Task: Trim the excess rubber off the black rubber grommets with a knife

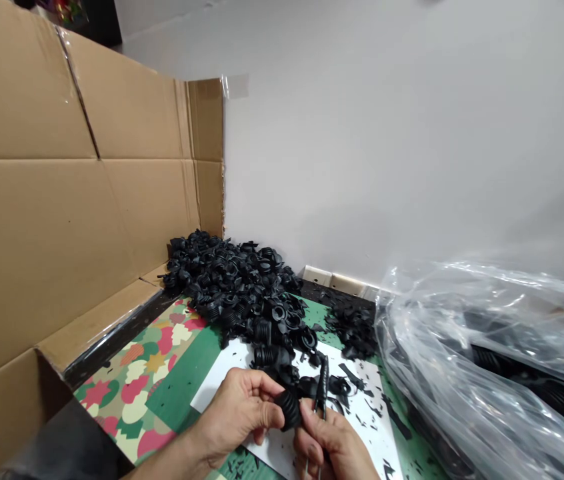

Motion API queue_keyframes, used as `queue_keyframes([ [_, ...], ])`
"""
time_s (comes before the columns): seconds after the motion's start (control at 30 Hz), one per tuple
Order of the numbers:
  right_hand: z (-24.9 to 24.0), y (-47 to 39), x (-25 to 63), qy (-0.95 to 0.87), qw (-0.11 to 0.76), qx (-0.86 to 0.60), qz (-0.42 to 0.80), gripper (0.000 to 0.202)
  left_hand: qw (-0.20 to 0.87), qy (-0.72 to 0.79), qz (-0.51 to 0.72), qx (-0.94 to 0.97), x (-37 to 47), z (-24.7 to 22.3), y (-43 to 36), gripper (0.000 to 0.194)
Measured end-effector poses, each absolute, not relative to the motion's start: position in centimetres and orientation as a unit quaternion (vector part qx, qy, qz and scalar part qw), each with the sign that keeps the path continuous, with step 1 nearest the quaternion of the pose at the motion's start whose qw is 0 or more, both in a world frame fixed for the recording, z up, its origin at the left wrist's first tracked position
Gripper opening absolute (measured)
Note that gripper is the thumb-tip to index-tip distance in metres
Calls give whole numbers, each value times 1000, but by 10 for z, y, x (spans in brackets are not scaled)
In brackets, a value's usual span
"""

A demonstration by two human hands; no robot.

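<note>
A black ribbed rubber bellows (289, 409) is pinched between the thumb and fingers of my left hand (242, 408). On its other side, the fingertips of my right hand (329, 440) meet the bellows. My right hand is also closed round a slim metal tool with a black-wrapped end (323, 377); two thin metal parts show below the fingers, and its exact kind is unclear. Under both hands lies a white board (372, 390) scattered with black rubber trimmings. More ribbed black pieces (267, 357) lie just beyond my fingers.
A large heap of black rubber pieces (232, 280) rises at the back, with a smaller pile of scraps (355, 330) to its right. Cardboard (87, 200) walls the left side. A clear plastic bag (462, 347) holding black ribbed parts fills the right. Behind stands a pale wall (387, 133).
</note>
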State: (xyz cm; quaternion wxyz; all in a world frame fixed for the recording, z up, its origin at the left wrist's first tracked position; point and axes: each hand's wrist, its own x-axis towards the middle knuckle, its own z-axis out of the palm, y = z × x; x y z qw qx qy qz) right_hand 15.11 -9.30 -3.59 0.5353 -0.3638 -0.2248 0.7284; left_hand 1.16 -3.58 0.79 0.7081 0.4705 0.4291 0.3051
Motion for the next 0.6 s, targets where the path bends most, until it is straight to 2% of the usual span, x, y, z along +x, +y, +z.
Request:
queue_keyframes([
  [0.2,-35,-91,150,-207,558,-372,712,42,680,417,332,503,13,10,-37,40],
  [0.37,-37,-88,153,-237,570,-377,691,47,584,395,385,595,12,14,-39,35],
  [0.6,-32,-90,156,-246,546,-354,718,48,604,386,347,605,14,22,-40,41],
])
